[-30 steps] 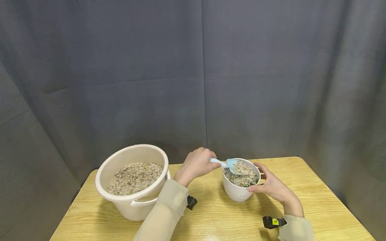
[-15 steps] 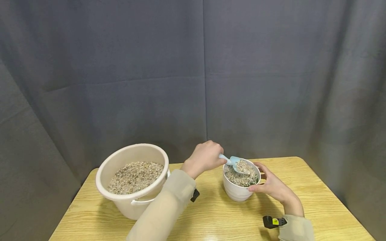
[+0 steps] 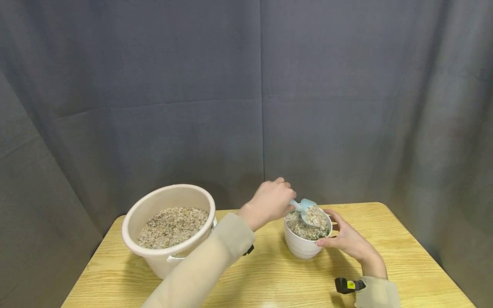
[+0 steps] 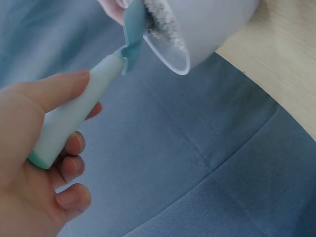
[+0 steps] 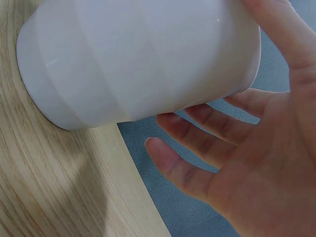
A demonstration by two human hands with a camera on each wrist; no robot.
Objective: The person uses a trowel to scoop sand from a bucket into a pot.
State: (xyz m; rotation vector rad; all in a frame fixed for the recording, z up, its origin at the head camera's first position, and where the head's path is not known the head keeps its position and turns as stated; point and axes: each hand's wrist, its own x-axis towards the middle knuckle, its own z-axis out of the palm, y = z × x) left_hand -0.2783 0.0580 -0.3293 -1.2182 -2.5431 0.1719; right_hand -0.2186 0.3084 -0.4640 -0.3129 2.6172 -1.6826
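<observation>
My left hand (image 3: pixel 272 203) grips the pale handle of a small light-blue trowel (image 3: pixel 308 209). In the left wrist view the thumb lies along the handle (image 4: pixel 79 111), with the fingers curled beneath. Pale gravel covers the trowel's blade, which is tilted over a white plant pot (image 3: pixel 304 248). Gravel (image 3: pixel 298 226) fills the pot nearly to its rim, with a little dark green showing at the near right edge. My right hand (image 3: pixel 348 239) steadies the pot from the right, thumb at the near rim and fingers around the far side. The right wrist view shows fingertips against the pot's wall (image 5: pixel 148 59).
A large cream bucket (image 3: pixel 169 252) of gravel stands on the left of the wooden table (image 3: pixel 277 278), its white handle hanging down in front. A dark grey curtain (image 3: pixel 192 107) hangs behind the table's back edge.
My left hand has moved right and slightly up, carrying the trowel farther over the pot. The blade has turned and tilted. The right hand and pot have hardly moved.
</observation>
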